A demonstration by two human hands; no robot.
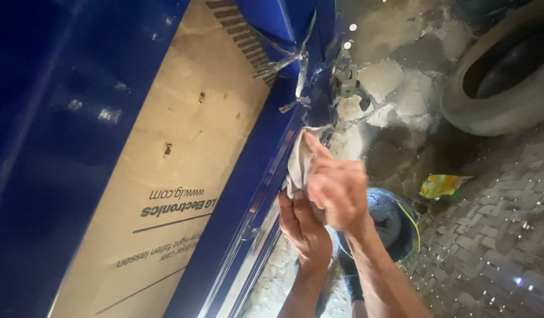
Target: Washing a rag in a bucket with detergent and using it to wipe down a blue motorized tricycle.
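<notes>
Both hands on a pale rag [299,162], pressed against the edge of a glossy blue metal panel [248,176]. Right hand [337,185] closed over the rag from above, fingers curled round it. Left hand [304,227] just beneath, fingers up against the rag's lower end and the panel edge; grip partly hidden by the right hand. Brown cardboard sheet [177,153] taped flat on the panel, clear tape strands [289,62] bunched at its top corner. Dark bucket [393,221] on the ground right behind the wrists. Old tyre [496,106] top right, yellow wrapper [440,185] on the paving near the bucket.
</notes>
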